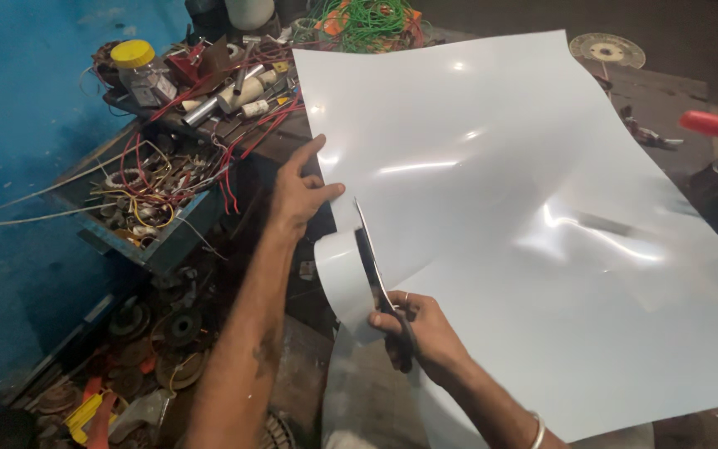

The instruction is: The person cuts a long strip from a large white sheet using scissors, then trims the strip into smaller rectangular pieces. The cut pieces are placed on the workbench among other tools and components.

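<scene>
Right hand (425, 333): closed through the handle loops of a pair of dark, long-bladed scissors (376, 270); ring on one finger, pale bangle at the wrist.

Left hand (297, 191): thumb and forefinger pinched on the near-left edge of the sheet, remaining fingers loosely spread, holding the edge up.

Large glossy white sheet (525, 216), thin and flexible: lies over the cluttered workbench and fills the right half of the view, rippled across its middle, far corner lifted.

Progress, as judged: the cut is begun only. The blades sit in the sheet's near-left margin. A narrow strip (344, 283) on the left of the blades already curls downward and away. The greater part of the sheet beyond the blade tips appears uncut.

Orientation: the scissors' long axis runs from the right hand, low in the view, up and slightly left, tips pointing away from the person towards the left hand. The sheet's longer run goes from upper left to lower right.

Surroundings: open blue metal box of tangled red and yellow wires (155, 187) at left; yellow-lidded clear jar (139, 71) behind it; coil of green wire (363, 21) at top; red-handled tool (716, 125) at far right.
</scene>
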